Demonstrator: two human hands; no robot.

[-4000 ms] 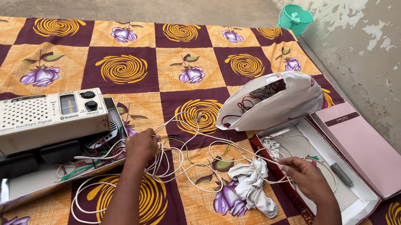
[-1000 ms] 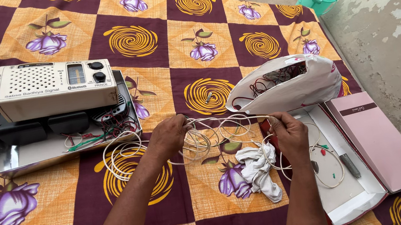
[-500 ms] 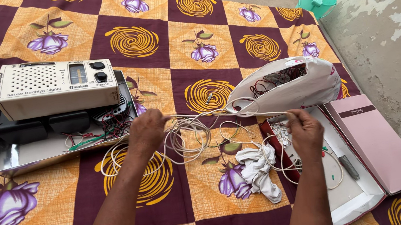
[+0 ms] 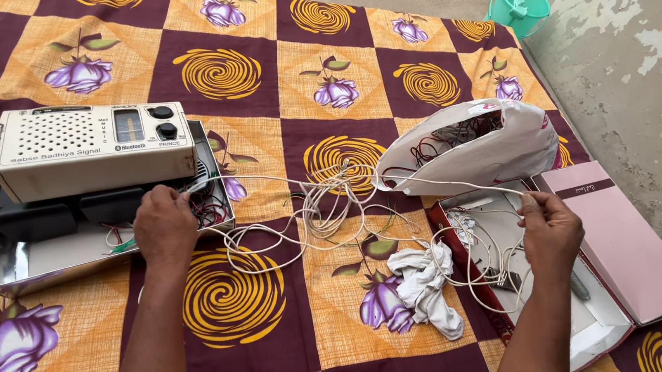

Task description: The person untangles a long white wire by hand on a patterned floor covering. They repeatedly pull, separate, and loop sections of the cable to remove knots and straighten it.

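Radio: it is sitting across the far edge of the tray, at your left; it is lying just as it was a moment ago.

Left hand: you are closing it on one end of the wire, right at the tray's near rim beside the coloured leads. Half a second ago this hand was nearer the middle of the blanket; you are now carrying it left, toward the tray.

Wire: it is stretching out between your two hands, with a loose white tangle sagging onto the blanket in the middle. Since the hands are pulling apart, the loops are lying flatter and wider than they were a second ago, and the bundle looks to be loosening rather than knotting up.

Cloth: it is lying crumpled on the blanket just right of the tangle, untouched.

Bag: it is resting open beyond the wire, with dark leads showing inside.

Right hand: you are pinching the wire's other strands over the open box. You are drawing this hand right and toward yourself, so the two hands are now well apart.

Lid: the pink lid is lying just right of the box.
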